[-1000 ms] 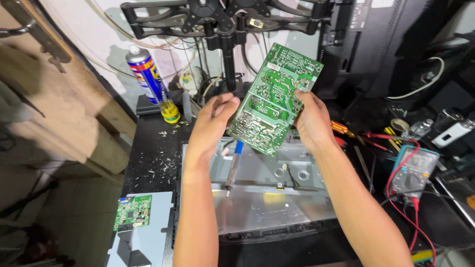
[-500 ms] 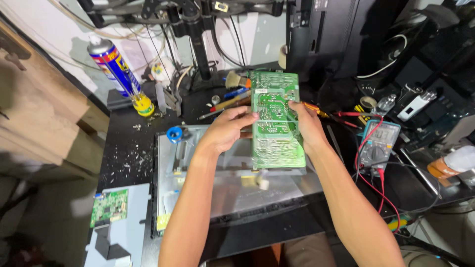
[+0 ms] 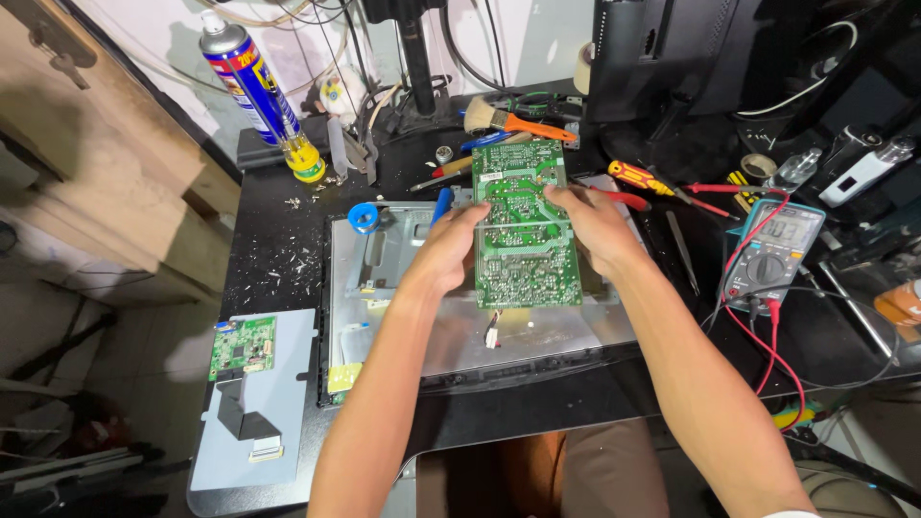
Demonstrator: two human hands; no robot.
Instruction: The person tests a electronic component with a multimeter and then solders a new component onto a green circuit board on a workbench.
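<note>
1. Black bench [image 3: 288, 240], littered with metal shavings.
2. Metal chassis [image 3: 576, 331] lies flat mid-bench.
3. Green board [image 3: 526, 225], solder side up, held flat just above the chassis, both hands on it.
4. Left hand [image 3: 449, 251] grips the board's left edge, fingers curled on top.
5. Right hand [image 3: 597, 225] grips the right edge, thumb across the top.
6. Multimeter [image 3: 772, 251] to the right, red leads attached.
7. Spray can [image 3: 251, 84] back left, upright.
8. Small board [image 3: 243, 347] on a grey plate, front left.
9. Brush [image 3: 513, 121] just behind the green board.
</note>
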